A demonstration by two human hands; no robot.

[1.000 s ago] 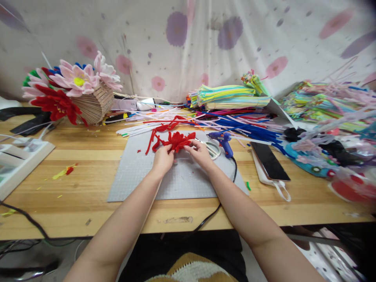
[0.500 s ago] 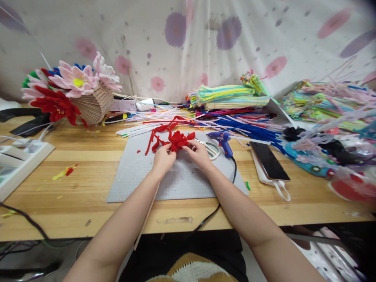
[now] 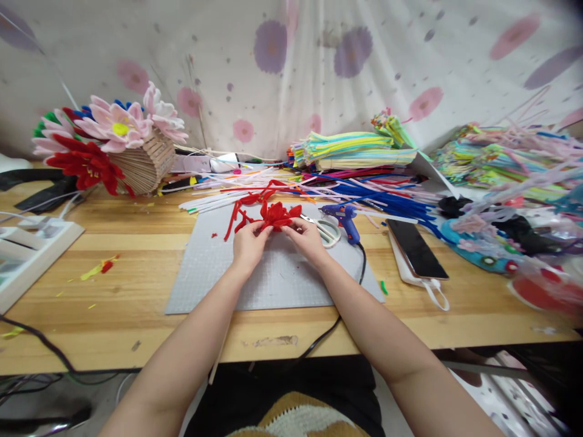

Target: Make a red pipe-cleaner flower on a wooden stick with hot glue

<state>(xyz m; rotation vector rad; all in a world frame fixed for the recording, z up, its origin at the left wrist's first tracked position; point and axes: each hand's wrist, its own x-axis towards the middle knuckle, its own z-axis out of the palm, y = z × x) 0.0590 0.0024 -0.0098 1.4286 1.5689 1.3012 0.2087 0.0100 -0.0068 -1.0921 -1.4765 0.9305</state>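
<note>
A red pipe-cleaner flower (image 3: 276, 215) is pinched between my two hands over the grey cutting mat (image 3: 204, 285). My left hand (image 3: 249, 247) grips its lower left side with thumb and fingers together. On the lower right, my right hand (image 3: 307, 238) pinches a petal; its fingertips are partly hidden by the red fuzz. A thin stick (image 3: 218, 352) slants down under my left forearm to the table edge. Red pipe-cleaner pieces (image 3: 233, 217) lie just behind and left of the flower. Scissors (image 3: 328, 232) rest on the mat beside my right hand.
A blue glue gun (image 3: 345, 220) and a phone (image 3: 416, 249) lie to the right. Loose pipe cleaners (image 3: 387, 197) and bundles (image 3: 355, 149) line the back. At left are a basket of fuzzy flowers (image 3: 148, 161) and a power strip (image 3: 40, 249). A black cord (image 3: 323, 337) crosses the front edge.
My left hand has shifted slightly left and turned, with its thumb now higher against the flower's base. The flower has tilted a little; my right hand stays nearly in place.
</note>
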